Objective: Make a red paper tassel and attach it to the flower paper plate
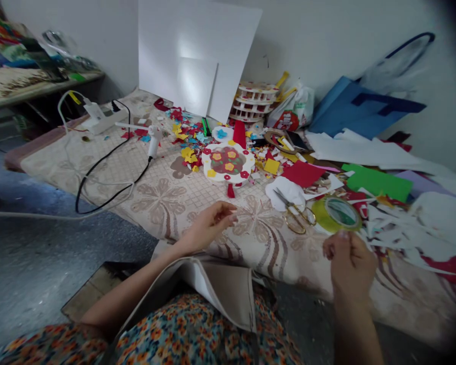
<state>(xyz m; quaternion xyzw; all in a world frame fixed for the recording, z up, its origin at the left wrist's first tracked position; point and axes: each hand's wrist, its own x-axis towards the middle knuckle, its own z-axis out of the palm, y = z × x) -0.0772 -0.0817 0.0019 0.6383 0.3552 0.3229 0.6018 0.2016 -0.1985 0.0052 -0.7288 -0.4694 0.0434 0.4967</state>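
- Scalloped white panel (228, 161) lies at 12 o'clock from half-open left hand (212, 223).
- Its long axis, with fringed red tassel (231, 191), points to 6 o'clock.
- Right hand (351, 258) is curled; its grip I cannot tell.

i see room over the cloth (256, 230) between left hand (211, 224) and scissors (290, 204) | tape roll (322, 215) blocks right hand (350, 257) ahead | black cable (76, 198) loops leftward

A white flowered plaque (228, 161) lies face up on the cloth (159, 197), yellow tape roll (319, 213) seemingly flat.
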